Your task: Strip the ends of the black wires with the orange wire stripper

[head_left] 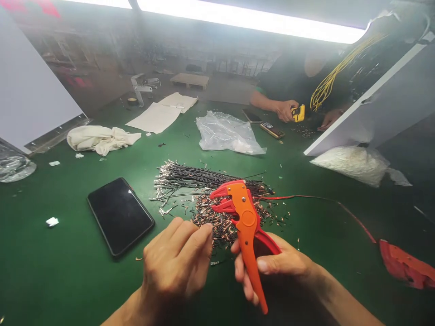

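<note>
My right hand (285,260) is wrapped round an orange and red wire stripper (248,218), its jaws apart and pointing left. My left hand (180,256) is closed just left of the tool, fingertips pressed together; whatever they pinch, if anything, cannot be made out. Behind the tool lies a bundle of black wires (193,176) with metal terminals at the left ends. A heap of short cut wire scraps with bare copper (217,222) is spread beneath the jaws, partly hidden by the tool and my left hand.
A black phone (120,215) lies to the left on the green table (78,271). Farther back are a white cloth (102,138), paper (154,115) and a clear plastic bag (229,131). Across the table, a person's hand (286,111) holds a yellow tool (298,113). A red tool (406,265) lies right.
</note>
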{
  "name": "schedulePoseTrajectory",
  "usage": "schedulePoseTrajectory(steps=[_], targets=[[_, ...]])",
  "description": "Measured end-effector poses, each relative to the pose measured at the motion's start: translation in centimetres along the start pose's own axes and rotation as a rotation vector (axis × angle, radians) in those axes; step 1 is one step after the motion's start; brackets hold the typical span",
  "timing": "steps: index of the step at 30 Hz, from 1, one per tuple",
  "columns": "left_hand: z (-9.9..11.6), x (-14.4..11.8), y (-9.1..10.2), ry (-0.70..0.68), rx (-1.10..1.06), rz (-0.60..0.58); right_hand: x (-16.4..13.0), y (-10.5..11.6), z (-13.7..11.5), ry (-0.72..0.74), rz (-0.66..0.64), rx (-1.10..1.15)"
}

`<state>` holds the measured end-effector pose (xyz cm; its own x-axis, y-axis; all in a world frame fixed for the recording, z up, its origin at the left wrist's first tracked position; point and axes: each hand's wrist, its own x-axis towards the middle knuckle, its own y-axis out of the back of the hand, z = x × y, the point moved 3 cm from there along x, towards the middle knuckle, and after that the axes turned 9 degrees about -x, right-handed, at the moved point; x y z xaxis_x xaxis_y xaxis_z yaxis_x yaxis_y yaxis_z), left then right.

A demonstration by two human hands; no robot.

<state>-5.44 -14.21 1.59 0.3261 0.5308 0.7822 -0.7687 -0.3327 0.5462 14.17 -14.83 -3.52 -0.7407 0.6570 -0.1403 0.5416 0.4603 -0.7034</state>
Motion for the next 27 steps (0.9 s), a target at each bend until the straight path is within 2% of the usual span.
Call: schedulePoseTrajectory(steps=[3,7,10,13,15,17,19,23,27], targets=[[-0.1,-0.2,-0.2,0.017,0.005,-0.006,0.2,-0.4,0.0,0.029,0.005,-0.048],[-0.1,-0.5,-0.4,0.030,0.012,-0.006,0.5,-0.6,0.1,0.049,0.085,-0.091],[0.4,-0.6,-0.7,0.045,-0.075,-0.028,0.6,-0.8,0.0,0.054,0.139,-0.043],[1.7,-0.5,-1.1,-0.051,-0.186,-0.114,0.6,-1.0,-0.3,0.037,0.192,-0.008],[2.7,-0.4,-1.4,-0.161,-0.169,-0.164,0.6,-1.1,-0.3,0.022,0.200,-0.012],[3.5,-0.2,-1.4,-0.234,-0.136,-0.145,0.6,-1.2,-0.2,0.022,0.187,-0.001],[3.8,0.0,-1.5,-0.246,-0.145,-0.138,0.6,-1.3,0.0,0.041,0.165,0.017],[3.6,0.1,-2.0,-0.208,-0.190,-0.295,0.5,-1.3,0.6,0.064,0.139,0.046],[3.9,-0.5,-2.6,-0.230,-0.174,-0.366,0.5,-1.2,0.9,0.031,0.167,0.061]])
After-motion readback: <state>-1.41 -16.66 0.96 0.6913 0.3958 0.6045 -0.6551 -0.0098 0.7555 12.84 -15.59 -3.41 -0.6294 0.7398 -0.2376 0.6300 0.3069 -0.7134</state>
